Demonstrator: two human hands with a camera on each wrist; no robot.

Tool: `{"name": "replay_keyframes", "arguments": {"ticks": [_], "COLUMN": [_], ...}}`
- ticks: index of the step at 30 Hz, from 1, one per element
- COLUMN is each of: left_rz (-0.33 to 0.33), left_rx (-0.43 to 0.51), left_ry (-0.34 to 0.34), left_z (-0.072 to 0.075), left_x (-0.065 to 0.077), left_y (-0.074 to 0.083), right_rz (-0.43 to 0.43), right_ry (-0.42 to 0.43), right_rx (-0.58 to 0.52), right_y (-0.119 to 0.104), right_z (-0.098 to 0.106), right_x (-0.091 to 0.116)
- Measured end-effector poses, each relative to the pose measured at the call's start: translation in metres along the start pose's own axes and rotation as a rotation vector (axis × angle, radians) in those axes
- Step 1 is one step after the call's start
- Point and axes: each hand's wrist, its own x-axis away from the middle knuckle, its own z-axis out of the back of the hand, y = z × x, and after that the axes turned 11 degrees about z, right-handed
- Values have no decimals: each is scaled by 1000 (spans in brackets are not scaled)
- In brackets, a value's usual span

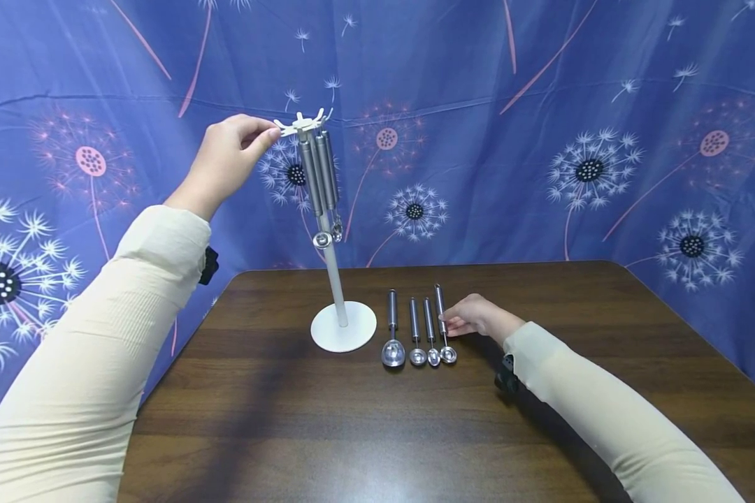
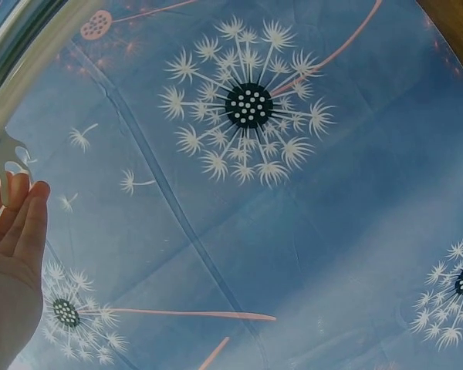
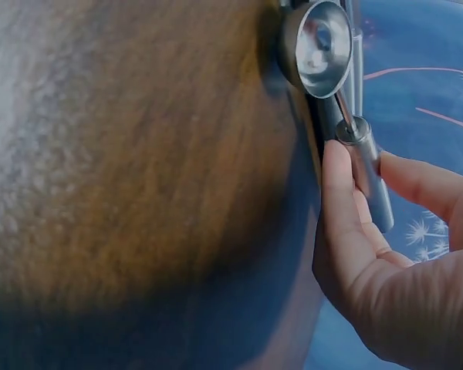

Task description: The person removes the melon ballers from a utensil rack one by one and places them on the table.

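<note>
Head view: right fingers pinch scoop; left fingers apparently pinch stand.

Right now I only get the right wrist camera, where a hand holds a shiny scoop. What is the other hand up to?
Observer: The left hand pinches a hook at the top of a white stand.
Visitor: Does that stand carry anything?
Observer: Yes, metal utensils hang from it.
Visitor: How many more lie beside my scoop?
Observer: Three other utensils lie on the table, all to its left.
</note>
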Motion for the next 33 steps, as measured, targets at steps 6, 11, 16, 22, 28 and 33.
{"name": "replay_keyframes", "arguments": {"ticks": [6, 11, 16, 22, 28, 33], "left_rz": [-5, -8, -1, 2, -3, 0], "left_rx": [6, 9, 13, 19, 16, 15], "left_ry": [5, 10, 10, 10, 15, 13], "left_z": [-1, -1, -2, -1, -1, -2], "left_x": [0, 0, 0, 1, -1, -1], "left_y": [0, 0, 1, 1, 0, -1], "right_rz": [-57, -70, -73, -76, -76, -73], "right_ry": [-4, 12, 28, 57, 76, 86], "right_rx": [14, 38, 59, 89, 98, 107], "right_y": [5, 4, 4, 2, 2, 4], "right_z": [-1, 0, -2, -4, -6, -6], "right_x": [0, 0, 0, -1, -4, -5]}}
